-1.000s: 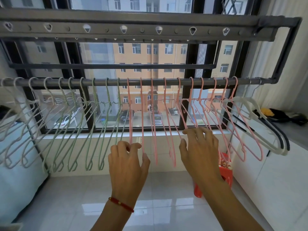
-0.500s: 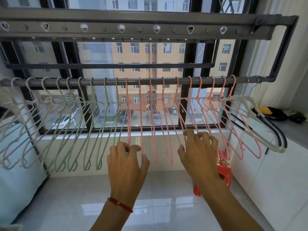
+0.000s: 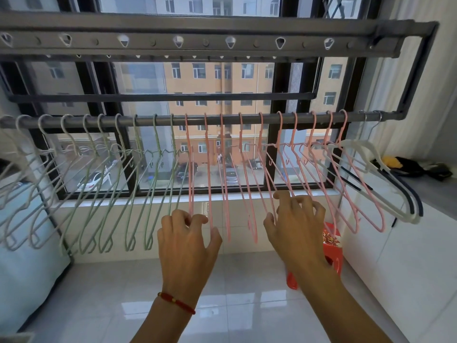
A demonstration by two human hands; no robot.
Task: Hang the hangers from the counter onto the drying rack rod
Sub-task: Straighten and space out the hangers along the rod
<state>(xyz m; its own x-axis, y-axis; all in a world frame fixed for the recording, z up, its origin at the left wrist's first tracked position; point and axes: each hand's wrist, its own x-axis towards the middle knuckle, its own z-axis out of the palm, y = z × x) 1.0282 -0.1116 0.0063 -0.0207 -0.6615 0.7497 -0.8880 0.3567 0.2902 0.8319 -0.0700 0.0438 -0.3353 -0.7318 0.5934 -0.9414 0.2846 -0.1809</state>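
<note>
Glossy floor tiles (image 3: 247, 305); curled left hand (image 3: 185, 241) and right hand (image 3: 296, 229) pinch thin pink hangers (image 3: 247, 174).

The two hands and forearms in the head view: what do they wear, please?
Both forearms are bare, with no sleeves in view. The left hand has a thin red cord bracelet with a small gold-coloured bead at the wrist. The right hand wears nothing visible: no ring, watch or glove.
</note>
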